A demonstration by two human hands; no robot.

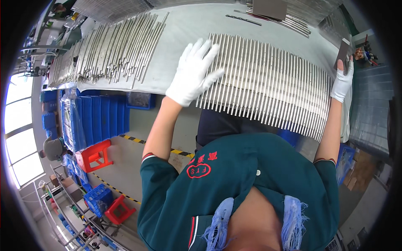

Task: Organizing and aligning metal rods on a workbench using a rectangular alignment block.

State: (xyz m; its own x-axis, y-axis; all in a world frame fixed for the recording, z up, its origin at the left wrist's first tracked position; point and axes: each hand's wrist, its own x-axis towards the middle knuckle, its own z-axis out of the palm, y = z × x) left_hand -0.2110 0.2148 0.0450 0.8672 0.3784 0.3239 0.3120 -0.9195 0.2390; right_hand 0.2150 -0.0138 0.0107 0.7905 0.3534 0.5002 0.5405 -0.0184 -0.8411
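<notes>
A long row of thin silver metal rods (268, 79) lies side by side on the pale-covered table (180, 25), close to my body. My left hand (194, 73), in a white glove, is spread over the row's left end, its fingers apart and nothing gripped. Beyond the row's right end, my right hand (342, 81) wears a white glove with bare fingertips. Its thumb presses on a dark grey-brown flat piece (343, 53) with a pale edge, held upright. The other fingers of that hand are mostly hidden behind the piece.
A looser heap of rods (121, 48) covers the table's left part. At the back lie a dark drill bit (243, 19) and more rods under a brown flat piece (270, 9). Blue bins (104, 117) and a red stool (95, 155) stand on the floor at left.
</notes>
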